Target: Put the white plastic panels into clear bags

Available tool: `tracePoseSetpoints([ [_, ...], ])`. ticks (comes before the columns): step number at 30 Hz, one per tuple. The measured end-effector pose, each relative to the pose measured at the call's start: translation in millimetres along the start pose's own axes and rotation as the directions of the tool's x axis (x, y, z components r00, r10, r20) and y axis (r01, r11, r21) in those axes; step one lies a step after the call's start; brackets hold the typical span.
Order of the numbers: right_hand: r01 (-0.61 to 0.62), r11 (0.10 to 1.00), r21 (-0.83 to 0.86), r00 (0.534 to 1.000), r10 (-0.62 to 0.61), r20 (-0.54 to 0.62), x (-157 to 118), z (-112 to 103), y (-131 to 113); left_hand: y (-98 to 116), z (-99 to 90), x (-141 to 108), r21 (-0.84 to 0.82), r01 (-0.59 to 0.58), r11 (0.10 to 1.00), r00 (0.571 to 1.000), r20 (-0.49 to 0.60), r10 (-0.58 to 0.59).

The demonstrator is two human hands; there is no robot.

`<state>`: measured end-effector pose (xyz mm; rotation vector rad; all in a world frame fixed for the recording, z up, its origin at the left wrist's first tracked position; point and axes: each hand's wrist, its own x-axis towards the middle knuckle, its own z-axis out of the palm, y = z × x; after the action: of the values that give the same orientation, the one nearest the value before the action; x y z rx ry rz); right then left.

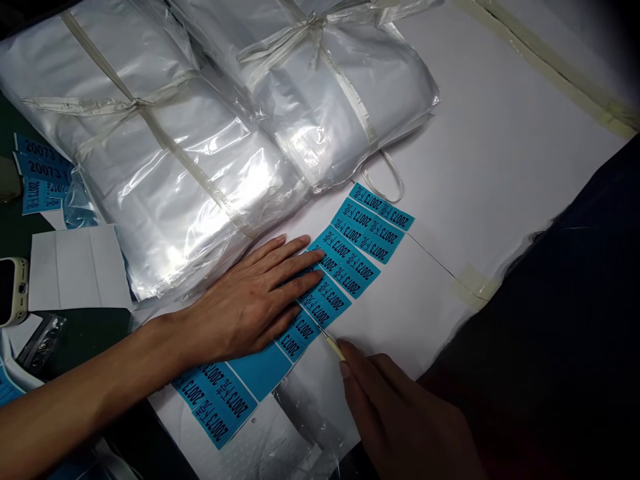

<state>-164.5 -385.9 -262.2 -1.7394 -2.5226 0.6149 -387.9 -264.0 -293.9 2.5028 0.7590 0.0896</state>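
A diagonal row of blue printed labels (350, 270) marked 20073 lies on the white-covered table. My left hand (250, 303) rests flat across the labels' left edge, fingers spread and palm down, holding nothing. In my right hand (395, 407), at the lower middle, is a thin pale pen-like tool (333, 346), pinched between thumb and fingers. Its narrow metal tip meets the labels near a seam between two pieces, just right of my left fingertips. One blue piece (263, 370) below my left hand has no print.
Two tied bundles of clear plastic bags, one at upper left (175, 173) and one at upper middle (340, 93), lie behind the labels. At the left are a phone (14, 291), folded white paper (80, 269) and more blue labels (43, 163). Yellowish tape (477, 285) marks the white sheet.
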Motion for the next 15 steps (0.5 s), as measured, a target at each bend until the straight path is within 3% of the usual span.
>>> tracePoseSetpoints([
  [8, 0.009, 0.997, -0.083, 0.998, -0.004, 0.057, -15.4, 1.4, 9.3, -0.9, -0.1, -0.2, -0.015, -0.002, 1.0, 1.0, -0.003, 0.002],
  [15, -0.003, 0.999, -0.034, 0.998, 0.005, 0.062, -24.2, 7.5, 14.0, -0.8, -0.1, 0.0, -0.017, 0.007, 1.0, 1.0, 0.009, -0.007],
])
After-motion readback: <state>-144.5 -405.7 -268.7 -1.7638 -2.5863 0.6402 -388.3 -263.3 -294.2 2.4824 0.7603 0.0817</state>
